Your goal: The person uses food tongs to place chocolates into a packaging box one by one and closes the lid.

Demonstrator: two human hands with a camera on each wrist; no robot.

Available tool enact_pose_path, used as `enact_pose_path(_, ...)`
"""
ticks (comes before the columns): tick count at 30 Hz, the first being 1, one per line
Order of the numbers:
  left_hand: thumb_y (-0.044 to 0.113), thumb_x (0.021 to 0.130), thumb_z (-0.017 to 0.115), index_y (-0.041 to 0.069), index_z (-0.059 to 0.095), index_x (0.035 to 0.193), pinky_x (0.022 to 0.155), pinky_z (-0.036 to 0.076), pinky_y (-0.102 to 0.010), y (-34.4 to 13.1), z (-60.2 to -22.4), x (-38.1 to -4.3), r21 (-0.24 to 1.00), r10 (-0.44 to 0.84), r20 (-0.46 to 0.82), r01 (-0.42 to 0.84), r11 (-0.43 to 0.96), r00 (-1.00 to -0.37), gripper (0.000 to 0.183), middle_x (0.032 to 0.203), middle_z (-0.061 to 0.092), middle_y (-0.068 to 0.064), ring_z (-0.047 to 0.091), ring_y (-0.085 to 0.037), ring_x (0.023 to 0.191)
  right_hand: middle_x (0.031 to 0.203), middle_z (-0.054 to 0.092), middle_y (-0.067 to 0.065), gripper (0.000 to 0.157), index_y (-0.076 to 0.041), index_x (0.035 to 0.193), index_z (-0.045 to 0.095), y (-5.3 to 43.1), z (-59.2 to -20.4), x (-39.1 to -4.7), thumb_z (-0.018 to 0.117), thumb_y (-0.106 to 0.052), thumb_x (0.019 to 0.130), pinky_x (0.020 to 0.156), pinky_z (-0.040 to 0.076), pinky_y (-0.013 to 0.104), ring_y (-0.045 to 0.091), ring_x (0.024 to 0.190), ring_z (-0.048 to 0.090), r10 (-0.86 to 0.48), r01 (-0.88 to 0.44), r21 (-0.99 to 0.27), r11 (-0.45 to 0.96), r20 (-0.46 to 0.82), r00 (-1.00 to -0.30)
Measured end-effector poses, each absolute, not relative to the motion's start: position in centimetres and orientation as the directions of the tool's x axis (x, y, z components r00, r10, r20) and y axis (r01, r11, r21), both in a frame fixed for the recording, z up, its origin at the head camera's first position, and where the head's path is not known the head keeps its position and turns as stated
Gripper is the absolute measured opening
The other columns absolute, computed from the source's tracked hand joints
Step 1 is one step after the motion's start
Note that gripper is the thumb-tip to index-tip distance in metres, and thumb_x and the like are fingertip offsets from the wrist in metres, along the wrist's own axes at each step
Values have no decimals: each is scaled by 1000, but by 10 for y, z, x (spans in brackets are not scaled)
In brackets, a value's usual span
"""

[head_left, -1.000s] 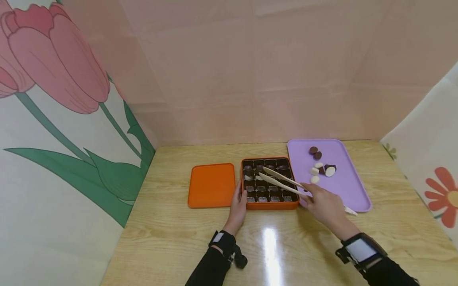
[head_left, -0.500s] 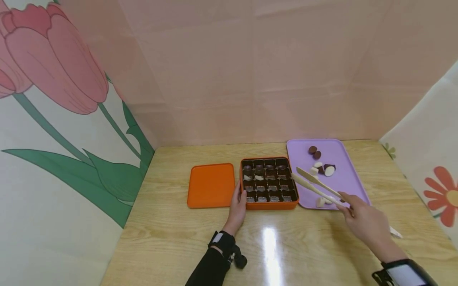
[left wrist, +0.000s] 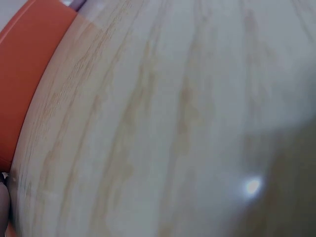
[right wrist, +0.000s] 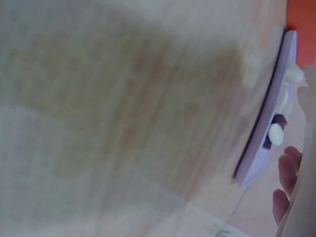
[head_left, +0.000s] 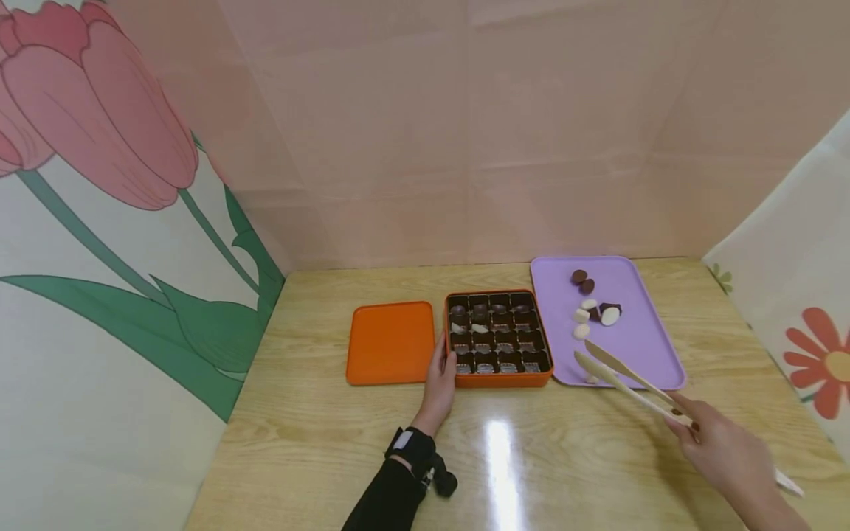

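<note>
My left hand (head_left: pixel 438 387) lies along the left side of an orange box (head_left: pixel 502 380), fingers extended against its wall. Inside the box, a dark divided insert (head_left: pixel 505 342) has round dark chocolates in its back row and pale pieces in the row before it. My right hand (head_left: pixel 727 446) grips pale tongs (head_left: pixel 624 375) by the middle. Their tips are spread over the near part of a purple tray (head_left: pixel 644 346), with nothing between them. On the tray are two brown chocolates (head_left: pixel 580 276), several white pieces (head_left: pixel 581 331) and dark-and-white ones (head_left: pixel 609 316).
A flat orange lid (head_left: pixel 390 344) lies left of the box on the wooden table (head_left: pixel 299 442). The tray stands close against the box's right side. A plain pink backdrop (head_left: pixel 398 147) rises behind, with flowered panels on both sides.
My right hand has drawn the tongs from over the box to the right and nearer to me, over the tray's front edge. The left hand has stayed at the box.
</note>
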State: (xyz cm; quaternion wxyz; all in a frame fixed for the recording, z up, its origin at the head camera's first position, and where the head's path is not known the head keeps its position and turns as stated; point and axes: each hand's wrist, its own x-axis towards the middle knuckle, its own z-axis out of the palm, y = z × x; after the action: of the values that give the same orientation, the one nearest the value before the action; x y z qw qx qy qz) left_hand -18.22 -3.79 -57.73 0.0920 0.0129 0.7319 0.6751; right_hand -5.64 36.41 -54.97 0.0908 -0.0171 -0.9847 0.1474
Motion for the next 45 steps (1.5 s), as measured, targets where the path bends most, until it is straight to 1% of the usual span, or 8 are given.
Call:
enact_pose_path(4,35,102,35,24,13,153,116,24,-55,-36,-588,-187,993,126,-105,-96,73,-987,57,162,9,-9,14,-28,144,74,65,3,47,-8,121,62,363,-554,-51,62,-40,86,40,30,29,10,53,44,73,33,-292,956,127,-989)
enact_pose_path(8,39,101,36,30,14,153,116,24,-55,-35,-602,-191,992,110,-106,-98,76,-988,57,162,10,-3,14,-26,144,73,66,3,46,-8,121,62,361,-559,-48,63,-39,86,39,31,32,12,53,45,77,39,-299,953,119,-990)
enact_pose_path(17,41,100,36,32,14,152,116,25,-55,-35,-607,-194,993,108,-94,-86,81,-990,58,162,11,-1,16,-27,143,79,70,16,44,-8,119,63,358,-565,-45,63,-37,86,39,40,47,22,55,55,90,43,-307,951,142,-986)
enact_pose_path(23,40,100,36,34,14,152,116,26,-53,-35,-608,-195,993,113,-95,-85,83,-989,57,162,11,2,17,-25,143,72,69,13,41,-8,115,64,357,-565,-45,67,-33,83,36,36,42,18,50,50,89,24,-308,951,198,-976)
enact_pose_path(26,39,100,36,34,14,152,116,26,-53,-35,-607,-194,993,116,-101,-92,76,-988,56,162,11,3,17,-26,143,73,70,15,42,-7,116,64,356,-563,-44,67,-33,83,36,36,43,19,50,51,93,26,-311,950,204,-975)
enact_pose_path(31,33,101,36,29,14,153,115,26,-55,-35,-589,-187,990,124,-125,-116,75,-984,56,162,10,-3,16,-29,143,73,70,16,44,-6,118,63,355,-559,-45,66,-34,84,36,35,43,20,51,52,105,40,-312,949,195,-975)
enact_pose_path(38,40,100,36,35,14,152,115,27,-54,-33,-607,-193,993,110,-98,-90,76,-989,56,161,11,1,17,-26,143,69,68,15,41,-5,118,64,356,-553,-56,68,-26,83,35,28,32,14,46,45,77,-9,-302,953,272,-959)
enact_pose_path(45,39,100,36,34,14,152,115,27,-54,-35,-607,-193,992,110,-94,-84,92,-989,56,161,11,1,17,-26,143,71,70,18,40,-5,116,65,347,-540,-77,71,-21,79,34,30,32,18,48,52,33,-78,-292,953,358,-933)
